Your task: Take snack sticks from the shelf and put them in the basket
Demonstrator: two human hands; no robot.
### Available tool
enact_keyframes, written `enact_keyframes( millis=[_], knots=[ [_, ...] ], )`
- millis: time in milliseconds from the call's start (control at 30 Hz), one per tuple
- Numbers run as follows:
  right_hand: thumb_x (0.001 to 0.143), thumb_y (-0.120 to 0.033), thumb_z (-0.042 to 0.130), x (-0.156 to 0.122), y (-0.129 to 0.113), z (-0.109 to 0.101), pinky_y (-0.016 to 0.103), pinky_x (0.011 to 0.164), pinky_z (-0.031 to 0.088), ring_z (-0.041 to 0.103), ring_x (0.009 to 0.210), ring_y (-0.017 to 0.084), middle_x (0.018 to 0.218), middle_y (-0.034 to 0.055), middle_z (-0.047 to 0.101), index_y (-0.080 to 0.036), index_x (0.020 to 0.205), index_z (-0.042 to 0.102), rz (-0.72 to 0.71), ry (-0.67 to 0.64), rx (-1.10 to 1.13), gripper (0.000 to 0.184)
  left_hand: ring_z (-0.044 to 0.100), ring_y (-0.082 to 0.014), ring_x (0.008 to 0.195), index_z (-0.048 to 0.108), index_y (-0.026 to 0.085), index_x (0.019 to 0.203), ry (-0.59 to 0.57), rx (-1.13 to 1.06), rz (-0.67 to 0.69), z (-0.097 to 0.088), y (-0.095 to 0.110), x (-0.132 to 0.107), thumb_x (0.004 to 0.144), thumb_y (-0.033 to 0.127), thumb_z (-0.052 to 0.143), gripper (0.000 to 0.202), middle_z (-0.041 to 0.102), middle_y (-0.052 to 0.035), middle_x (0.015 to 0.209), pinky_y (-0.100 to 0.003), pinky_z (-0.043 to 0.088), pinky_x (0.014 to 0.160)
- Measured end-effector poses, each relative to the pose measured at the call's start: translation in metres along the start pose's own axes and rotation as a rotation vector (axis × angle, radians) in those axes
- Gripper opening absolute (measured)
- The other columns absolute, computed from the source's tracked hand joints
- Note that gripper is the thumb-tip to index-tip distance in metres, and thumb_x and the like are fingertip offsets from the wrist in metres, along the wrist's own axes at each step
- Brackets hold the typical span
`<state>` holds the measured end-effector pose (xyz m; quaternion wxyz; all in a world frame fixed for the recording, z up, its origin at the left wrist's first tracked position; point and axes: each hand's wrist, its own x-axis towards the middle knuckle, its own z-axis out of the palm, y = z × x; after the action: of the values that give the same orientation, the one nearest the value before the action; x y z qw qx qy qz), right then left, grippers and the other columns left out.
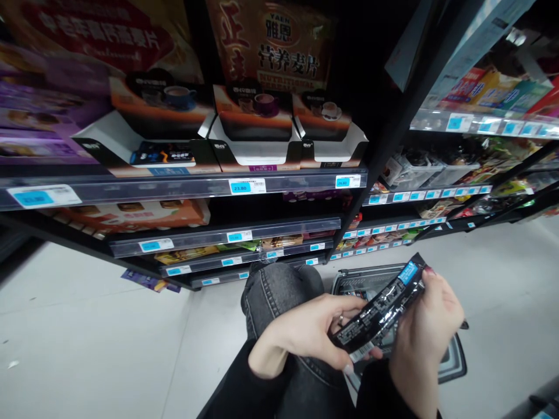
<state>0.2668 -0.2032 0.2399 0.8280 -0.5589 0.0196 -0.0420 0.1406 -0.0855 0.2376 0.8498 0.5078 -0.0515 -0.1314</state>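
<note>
Both my hands hold a long black packet (381,309) with white print and a blue end, tilted up to the right. My left hand (311,334) pinches its lower end, a ring on one finger. My right hand (430,323) wraps its upper end. Under them a grey shopping basket (454,361) rests on the floor beside my knee (279,291) in dark jeans.
Black store shelves (183,187) fill the upper view, with open display boxes of coffee packets (255,131), cereal bags above and blue price tags (247,186). More shelves (480,123) with snacks run off to the right. Pale floor tiles (87,337) lie to the left.
</note>
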Motion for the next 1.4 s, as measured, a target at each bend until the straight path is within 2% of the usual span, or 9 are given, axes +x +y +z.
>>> enact_keyframes(
  millis=[333, 467, 600, 700, 833, 1000, 1133, 1233, 1400],
  knots=[
    [0.072, -0.022, 0.066, 0.0, 0.0, -0.001, 0.017, 0.054, 0.04, 0.047, 0.057, 0.006, 0.064, -0.0022, 0.05, -0.012, 0.067, 0.051, 0.03, -0.041, 0.03, 0.02, 0.061, -0.0259, 0.101, 0.052, 0.014, 0.118, -0.026, 0.061, 0.017, -0.004, -0.003, 0.001, 0.059, 0.013, 0.077, 0.064, 0.064, -0.0142, 0.107, -0.036, 0.048, 0.084],
    [0.076, -0.028, 0.066, 0.003, 0.001, -0.005, 0.018, 0.057, 0.042, 0.05, 0.061, 0.008, 0.07, -0.0009, 0.052, -0.014, 0.075, 0.052, 0.11, -0.123, 0.054, 0.02, 0.062, -0.0216, 0.096, 0.042, 0.019, 0.127, -0.079, -0.019, 0.047, -0.008, -0.008, 0.002, 0.059, 0.015, 0.079, 0.078, 0.059, -0.0135, 0.115, -0.033, 0.05, 0.08],
    [0.074, -0.025, 0.067, 0.007, -0.003, -0.005, 0.019, 0.057, 0.044, 0.048, 0.058, 0.007, 0.065, -0.0029, 0.049, -0.016, 0.076, 0.052, 0.214, -0.306, 0.239, 0.018, 0.062, -0.0144, 0.078, 0.038, 0.018, 0.129, -0.176, -0.118, 0.051, -0.011, -0.017, 0.006, 0.068, 0.042, 0.074, 0.074, 0.059, -0.0133, 0.11, -0.025, 0.048, 0.064],
    [0.073, -0.02, 0.067, 0.006, -0.006, -0.003, 0.016, 0.051, 0.041, 0.042, 0.051, 0.006, 0.056, -0.0067, 0.04, -0.018, 0.073, 0.049, 0.336, -0.464, 0.446, 0.019, 0.059, -0.0114, 0.065, 0.054, 0.013, 0.107, -0.05, -0.114, -0.052, -0.009, -0.019, 0.01, 0.076, 0.058, 0.059, 0.056, 0.062, -0.0064, 0.084, -0.023, 0.044, 0.059],
    [0.071, -0.021, 0.067, 0.001, -0.005, 0.002, 0.018, 0.052, 0.043, 0.049, 0.056, 0.007, 0.06, -0.0059, 0.047, -0.02, 0.079, 0.053, 0.39, -0.531, 0.491, 0.016, 0.058, -0.012, 0.069, 0.056, 0.012, 0.074, 0.102, 0.037, -0.07, -0.002, -0.015, 0.015, 0.07, 0.043, 0.07, 0.035, 0.064, -0.0041, 0.073, -0.022, 0.043, 0.066],
    [0.068, -0.039, 0.068, 0.004, -0.001, 0.001, 0.03, 0.063, 0.051, 0.062, 0.07, 0.017, 0.087, 0.005, 0.066, -0.019, 0.091, 0.063, 0.34, -0.348, 0.091, 0.031, 0.057, -0.013, 0.064, 0.057, 0.011, 0.073, 0.393, 0.153, -0.067, 0.0, -0.013, 0.019, 0.059, 0.034, 0.079, 0.034, 0.064, -0.0042, 0.069, -0.022, 0.04, 0.06],
    [0.075, -0.067, 0.051, 0.009, 0.0, -0.008, 0.038, 0.067, 0.051, 0.063, 0.073, 0.022, 0.087, 0.0109, 0.066, -0.018, 0.092, 0.064, 0.341, -0.44, 0.168, 0.053, 0.052, -0.0111, 0.06, 0.062, 0.01, 0.068, 0.581, 0.269, -0.035, 0.0, -0.013, 0.021, 0.056, 0.032, 0.079, 0.031, 0.06, -0.0024, 0.063, -0.021, 0.037, 0.057],
    [0.073, -0.053, 0.064, 0.009, 0.002, -0.011, 0.036, 0.07, 0.051, 0.063, 0.076, 0.021, 0.089, 0.0109, 0.067, -0.018, 0.094, 0.064, 0.294, -0.496, 0.134, 0.042, 0.049, -0.0099, 0.059, 0.063, 0.01, 0.065, 0.649, 0.309, -0.012, -0.001, -0.013, 0.021, 0.058, 0.031, 0.078, 0.026, 0.058, -0.0009, 0.061, -0.021, 0.035, 0.056],
    [0.057, -0.031, 0.081, 0.005, 0.002, -0.007, 0.034, 0.069, 0.051, 0.063, 0.071, 0.019, 0.08, 0.0079, 0.068, -0.014, 0.086, 0.063, 0.288, -0.372, -0.057, 0.038, 0.045, -0.0082, 0.057, 0.062, 0.012, 0.06, 0.691, 0.46, -0.007, 0.0, -0.013, 0.02, 0.065, 0.03, 0.073, 0.022, 0.053, 0.002, 0.057, -0.02, 0.031, 0.055]
  ],
)
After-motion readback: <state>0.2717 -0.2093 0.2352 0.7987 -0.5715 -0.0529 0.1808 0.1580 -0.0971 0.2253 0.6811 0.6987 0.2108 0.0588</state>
